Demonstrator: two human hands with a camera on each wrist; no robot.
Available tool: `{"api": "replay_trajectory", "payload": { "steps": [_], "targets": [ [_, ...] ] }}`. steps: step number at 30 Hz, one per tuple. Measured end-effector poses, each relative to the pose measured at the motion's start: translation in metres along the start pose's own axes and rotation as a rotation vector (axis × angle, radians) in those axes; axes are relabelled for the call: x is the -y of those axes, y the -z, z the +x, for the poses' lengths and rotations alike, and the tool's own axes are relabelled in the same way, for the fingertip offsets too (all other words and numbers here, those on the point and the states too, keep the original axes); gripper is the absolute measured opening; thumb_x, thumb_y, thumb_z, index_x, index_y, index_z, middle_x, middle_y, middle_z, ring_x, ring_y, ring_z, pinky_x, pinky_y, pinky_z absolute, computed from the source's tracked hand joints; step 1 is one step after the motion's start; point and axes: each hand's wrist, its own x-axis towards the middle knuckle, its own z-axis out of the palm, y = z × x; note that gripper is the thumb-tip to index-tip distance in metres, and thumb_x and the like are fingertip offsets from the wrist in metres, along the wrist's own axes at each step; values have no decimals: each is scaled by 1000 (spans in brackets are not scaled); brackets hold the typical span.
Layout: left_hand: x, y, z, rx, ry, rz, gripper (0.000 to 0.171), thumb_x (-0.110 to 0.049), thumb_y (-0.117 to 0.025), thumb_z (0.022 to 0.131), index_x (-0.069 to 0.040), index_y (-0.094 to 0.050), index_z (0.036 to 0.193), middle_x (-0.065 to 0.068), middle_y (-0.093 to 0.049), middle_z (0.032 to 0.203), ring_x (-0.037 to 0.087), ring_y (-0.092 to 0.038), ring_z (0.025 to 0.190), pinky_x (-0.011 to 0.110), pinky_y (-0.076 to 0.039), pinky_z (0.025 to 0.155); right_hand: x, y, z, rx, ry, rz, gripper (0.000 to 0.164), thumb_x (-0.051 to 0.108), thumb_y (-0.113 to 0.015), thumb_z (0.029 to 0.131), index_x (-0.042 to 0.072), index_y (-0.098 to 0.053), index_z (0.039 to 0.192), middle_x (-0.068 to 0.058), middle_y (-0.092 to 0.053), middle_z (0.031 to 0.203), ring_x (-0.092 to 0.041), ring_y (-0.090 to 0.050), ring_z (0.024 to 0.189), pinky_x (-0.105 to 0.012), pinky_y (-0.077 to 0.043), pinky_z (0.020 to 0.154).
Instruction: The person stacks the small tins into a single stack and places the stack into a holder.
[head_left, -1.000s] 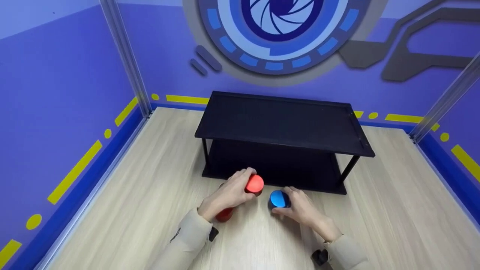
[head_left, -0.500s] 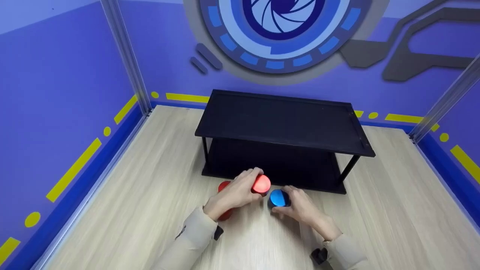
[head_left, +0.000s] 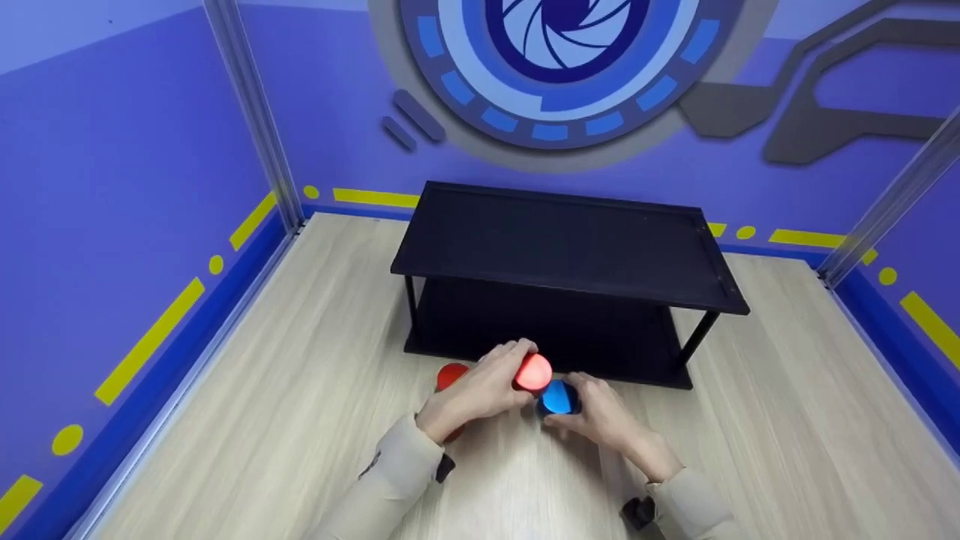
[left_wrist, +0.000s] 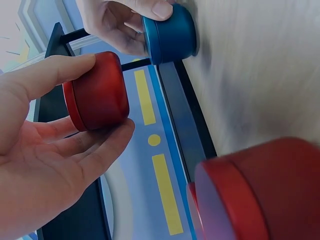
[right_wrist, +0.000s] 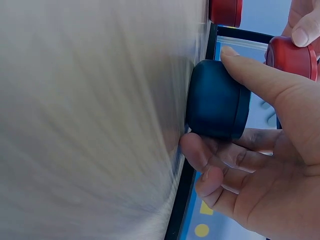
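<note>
1. Head view: left hand (head_left: 480,387), mid-frame and a bit low, is gripping a red tin (head_left: 533,373). Right hand (head_left: 604,414), just right of it, has a blue tin (head_left: 556,399) between thumb and fingers. The key bit: blue sits just down-right of the held red, whose edge overlaps it from this angle, so I can't tell if they touch. A second red tin (head_left: 452,375) is left of the left hand, and the black shelf (head_left: 555,236) is above both hands in the frame.
2. Left wrist view: the held red is centre-left, clear of the table (left_wrist: 240,95), and blue is upper right of it. Both tins' short axes run roughly sideways here, near parallel.
3. Right wrist view: blue's mid-frame, base looks like it's on the table, right hand nearest. Held red's upper right.
</note>
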Motion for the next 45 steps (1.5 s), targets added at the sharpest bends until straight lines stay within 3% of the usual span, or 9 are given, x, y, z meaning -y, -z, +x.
{"api": "replay_trajectory", "payload": {
  "steps": [4, 12, 22, 31, 45],
  "targets": [
    [-2, -2, 0, 7, -8, -3, 58, -18, -73, 82, -12, -46, 133, 5, -57, 122, 19, -54, 108, 33, -48, 92, 0, -1, 0, -5, 11, -5, 64, 31, -84, 71, -5, -61, 118, -12, -66, 104, -22, -64, 89, -39, -55, 77],
    [-7, -4, 2, 21, -26, -3, 56, -19, -72, 84, -13, -46, 133, 5, -56, 125, 18, -54, 110, 32, -47, 94, 1, -1, -1, 1, -36, -10, 66, 32, -85, 71, -5, -60, 119, -15, -67, 109, -24, -65, 93, -40, -55, 80],
    [-13, -8, 5, 30, -53, -19, 55, -18, -72, 85, -10, -46, 133, 6, -56, 124, 18, -53, 111, 33, -45, 98, -1, 0, 0, 3, 11, -18, 52, 31, -85, 71, 1, -62, 108, -5, -65, 95, -13, -60, 80, -30, -53, 70],
    [-18, -12, 8, 45, -48, -29, 55, -17, -74, 83, -11, -47, 130, 6, -57, 123, 19, -53, 109, 32, -46, 95, -4, 0, 1, -17, 49, 3, 54, 32, -86, 69, 3, -63, 108, -9, -68, 101, -20, -66, 90, -38, -55, 78],
    [-20, -18, 11, 29, -75, -25, 54, -16, -75, 81, -11, -49, 128, 6, -58, 121, 19, -54, 110, 32, -46, 95, -4, 1, -1, -33, 55, 16, 55, 33, -85, 70, 4, -63, 110, -7, -68, 99, -21, -67, 90, -39, -55, 79]
  ]
}}
